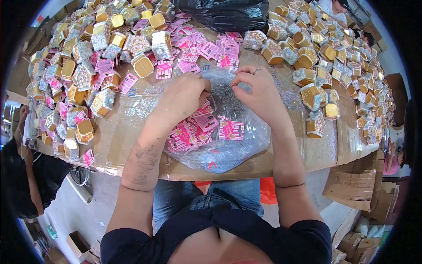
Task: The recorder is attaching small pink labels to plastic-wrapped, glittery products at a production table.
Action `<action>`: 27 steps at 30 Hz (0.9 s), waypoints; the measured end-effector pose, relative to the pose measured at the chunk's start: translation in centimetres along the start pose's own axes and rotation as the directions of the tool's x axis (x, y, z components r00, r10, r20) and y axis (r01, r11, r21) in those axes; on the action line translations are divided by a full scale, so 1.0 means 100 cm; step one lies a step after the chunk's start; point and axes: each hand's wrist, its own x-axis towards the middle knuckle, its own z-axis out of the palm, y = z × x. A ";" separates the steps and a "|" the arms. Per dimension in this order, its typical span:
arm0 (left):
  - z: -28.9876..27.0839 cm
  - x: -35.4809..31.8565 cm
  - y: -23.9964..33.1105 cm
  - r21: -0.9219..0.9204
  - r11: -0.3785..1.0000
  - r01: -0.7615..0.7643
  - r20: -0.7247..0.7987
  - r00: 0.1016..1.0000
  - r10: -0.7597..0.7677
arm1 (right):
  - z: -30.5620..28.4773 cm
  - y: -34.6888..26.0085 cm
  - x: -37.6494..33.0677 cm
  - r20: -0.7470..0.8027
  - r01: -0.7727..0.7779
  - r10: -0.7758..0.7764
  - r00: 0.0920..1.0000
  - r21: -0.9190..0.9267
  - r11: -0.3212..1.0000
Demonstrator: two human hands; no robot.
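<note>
Two hands work at the mouth of a clear plastic bag (pixel 228 145) lying on the taped cardboard table (pixel 127 132). In the head view, the left hand (pixel 184 94) and right hand (pixel 257 90) both pinch the bag's upper edge with curled fingers. Pink cards (pixel 231 130) lie inside. Gold boxes (pixel 83 130) crowd left and right; a black bag (pixel 224 13) sits beyond.

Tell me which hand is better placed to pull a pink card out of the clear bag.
Left, probably. The left hand sits at the clear plastic bag opening, directly above the pink cards piled on that side. The right hand pinches the bag's rim farther from that pile, with only one card nearer.
</note>
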 end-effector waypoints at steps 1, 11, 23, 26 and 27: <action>0.000 0.000 0.000 -0.001 1.000 -0.001 0.000 1.000 0.001 | -0.001 -0.001 0.001 0.000 -0.001 0.001 1.000 -0.001 1.000; 0.004 0.000 0.003 -0.026 0.999 0.027 0.028 0.999 -0.026 | -0.006 0.008 -0.002 0.040 -0.046 0.044 0.998 0.041 0.998; -0.005 0.003 0.012 -0.325 0.945 0.031 -0.019 0.999 -0.039 | -0.011 -0.003 0.004 -0.051 -0.196 0.211 0.976 0.211 0.958; -0.008 0.005 0.016 -0.488 0.870 0.076 0.028 0.997 -0.071 | -0.012 -0.004 0.004 -0.046 -0.241 0.260 0.965 0.245 0.939; -0.008 0.005 0.016 -0.564 0.820 0.094 0.057 0.996 -0.075 | -0.013 -0.004 0.003 -0.044 -0.248 0.267 0.963 0.250 0.936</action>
